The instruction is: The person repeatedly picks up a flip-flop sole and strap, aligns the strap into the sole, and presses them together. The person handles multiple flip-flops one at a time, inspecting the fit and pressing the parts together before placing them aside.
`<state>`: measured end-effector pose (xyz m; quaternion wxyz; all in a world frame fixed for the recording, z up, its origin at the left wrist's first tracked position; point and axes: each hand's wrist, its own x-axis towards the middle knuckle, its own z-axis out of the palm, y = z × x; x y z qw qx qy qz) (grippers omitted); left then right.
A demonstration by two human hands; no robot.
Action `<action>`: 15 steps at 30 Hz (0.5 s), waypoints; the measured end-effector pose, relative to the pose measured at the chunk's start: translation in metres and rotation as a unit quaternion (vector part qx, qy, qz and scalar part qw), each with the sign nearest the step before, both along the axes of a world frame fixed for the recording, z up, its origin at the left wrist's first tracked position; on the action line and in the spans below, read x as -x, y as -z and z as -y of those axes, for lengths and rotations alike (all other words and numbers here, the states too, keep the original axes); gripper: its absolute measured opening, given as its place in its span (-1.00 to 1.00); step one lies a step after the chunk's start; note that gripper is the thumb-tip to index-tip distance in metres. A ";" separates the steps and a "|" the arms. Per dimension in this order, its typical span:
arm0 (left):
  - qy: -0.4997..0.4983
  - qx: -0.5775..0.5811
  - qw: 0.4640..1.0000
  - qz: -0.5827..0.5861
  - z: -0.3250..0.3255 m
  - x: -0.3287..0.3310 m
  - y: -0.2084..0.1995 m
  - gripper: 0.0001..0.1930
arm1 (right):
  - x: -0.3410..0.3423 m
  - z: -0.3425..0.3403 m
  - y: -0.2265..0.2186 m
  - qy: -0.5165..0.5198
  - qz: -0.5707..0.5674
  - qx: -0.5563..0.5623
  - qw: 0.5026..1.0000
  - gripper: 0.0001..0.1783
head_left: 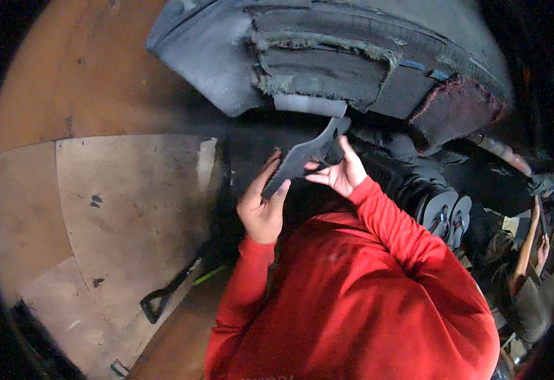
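A grey flip-flop (294, 161) is held up, tilted, in front of my chest, its thin sole seen nearly edge-on. My left hand (263, 208) grips the lower end, fingers along one side and thumb on the other. On the strap side, my right hand (343, 170) has its thumb raised by the upper end and its fingers curled at the dark strap (325, 158). The exact contact of the right fingertips is hard to make out. Just past the flip-flop's top end, a pale grey roll or strip (310, 105) sticks out under a padded, cloth-covered edge.
The worn, frayed grey padding (327, 66) overhangs the far side. Wooden panels (131, 209) stand at the left, with a black handle (158, 307) low down. Several grey flip-flops (440, 210) are stacked at the right. Another person's arms (530, 244) show at the far right.
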<state>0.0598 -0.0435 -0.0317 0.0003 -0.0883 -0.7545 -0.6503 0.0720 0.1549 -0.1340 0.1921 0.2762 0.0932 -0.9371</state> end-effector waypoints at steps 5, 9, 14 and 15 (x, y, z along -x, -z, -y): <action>0.009 0.239 0.964 -0.116 -0.001 0.023 -0.044 -0.67 | 0.052 0.014 0.010 -0.009 -0.125 -0.067 0.990 -0.50; 0.058 0.306 0.944 -0.110 -0.019 0.048 -0.056 -0.70 | 0.072 0.017 0.013 -0.046 -0.142 0.015 0.989 -0.49; 0.125 0.303 0.944 0.029 -0.061 0.067 -0.041 -0.73 | 0.048 -0.011 0.026 -0.028 -0.056 -0.006 0.998 -0.36; 0.135 0.342 0.928 0.058 -0.067 0.069 -0.036 -0.73 | 0.042 -0.019 0.027 -0.034 -0.010 -0.009 0.999 -0.24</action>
